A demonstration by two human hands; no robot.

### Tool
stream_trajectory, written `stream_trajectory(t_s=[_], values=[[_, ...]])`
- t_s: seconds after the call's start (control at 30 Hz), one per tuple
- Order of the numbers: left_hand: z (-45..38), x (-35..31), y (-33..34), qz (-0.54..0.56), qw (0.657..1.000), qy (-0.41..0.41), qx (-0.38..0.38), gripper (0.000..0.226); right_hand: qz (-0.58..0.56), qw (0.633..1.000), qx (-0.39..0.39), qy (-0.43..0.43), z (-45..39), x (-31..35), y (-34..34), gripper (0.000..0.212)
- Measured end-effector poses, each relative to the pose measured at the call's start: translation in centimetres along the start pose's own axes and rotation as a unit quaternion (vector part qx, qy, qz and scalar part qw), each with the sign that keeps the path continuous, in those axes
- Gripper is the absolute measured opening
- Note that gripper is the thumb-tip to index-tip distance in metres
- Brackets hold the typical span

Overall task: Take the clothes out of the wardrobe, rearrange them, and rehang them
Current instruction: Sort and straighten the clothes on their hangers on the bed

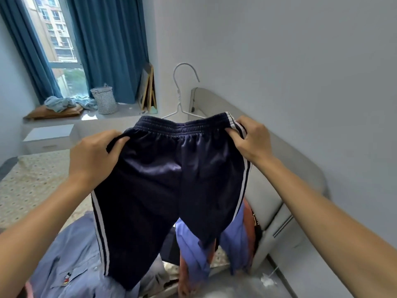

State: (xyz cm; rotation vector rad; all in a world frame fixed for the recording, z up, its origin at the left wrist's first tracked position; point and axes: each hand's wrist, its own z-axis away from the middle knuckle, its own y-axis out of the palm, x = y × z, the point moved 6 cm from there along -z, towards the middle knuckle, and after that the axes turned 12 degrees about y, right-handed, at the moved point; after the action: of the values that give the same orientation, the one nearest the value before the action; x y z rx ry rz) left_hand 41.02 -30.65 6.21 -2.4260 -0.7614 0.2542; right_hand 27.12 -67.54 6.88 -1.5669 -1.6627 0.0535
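Below the left forearm a blue shirt [71, 261] lies spread on the bed [32, 179], off its hanger by the look of it, so the taking-out step seems at least partly done. Left hand [94, 155] pinches the waistband of the navy trousers [171, 186] at its left end, thumb and fingers curled into the cloth. The trousers hang in the air between the two hands, waistband level, legs dropping free below them, white side stripes on both outer seams. Just behind the waistband, between the hands, a white hanger [180, 97] stands upright, hook up; whether the trousers are already threaded on its bar cannot be told, since the cloth hides it. Right hand [251, 138] grips the right end of the waistband, fingers clenched on the striped edge. Under the right forearm more garments, purple [193, 250] and orange, lie heaped by the headboard [268, 190]. Judgement: mid-task. One pair is being set on its hanger; the shirt and heap still await hanging. The wardrobe is not in view.
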Motion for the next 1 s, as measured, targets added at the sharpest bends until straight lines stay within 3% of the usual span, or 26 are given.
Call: stream_trajectory(t_s=[0.27, 0.47, 0.7, 1.0], values=[[2.9, -4.7, 5.6, 0.045, 0.999, 0.0, 0.023, 0.042, 0.051, 0.998, -0.018, 0.029, 3.0, -6.3, -3.2, 0.032], [6.7, -5.7, 14.9, 0.095, 0.99, -0.028, 0.105, 0.042, 0.09, 0.994, 0.014, 0.061, 5.0, -13.5, 0.1, 0.026], [11.0, -5.0, 32.2, 0.113, 0.963, -0.07, 0.233, 0.04, 0.118, 0.976, 0.129, 0.127, 4.7, -27.3, 11.7, 0.02], [17.9, -1.3, 59.7, 0.126, 0.9, -0.132, 0.397, 0.024, 0.14, 0.922, 0.303, 0.197, 3.5, -48.4, 33.5, 0.023]])
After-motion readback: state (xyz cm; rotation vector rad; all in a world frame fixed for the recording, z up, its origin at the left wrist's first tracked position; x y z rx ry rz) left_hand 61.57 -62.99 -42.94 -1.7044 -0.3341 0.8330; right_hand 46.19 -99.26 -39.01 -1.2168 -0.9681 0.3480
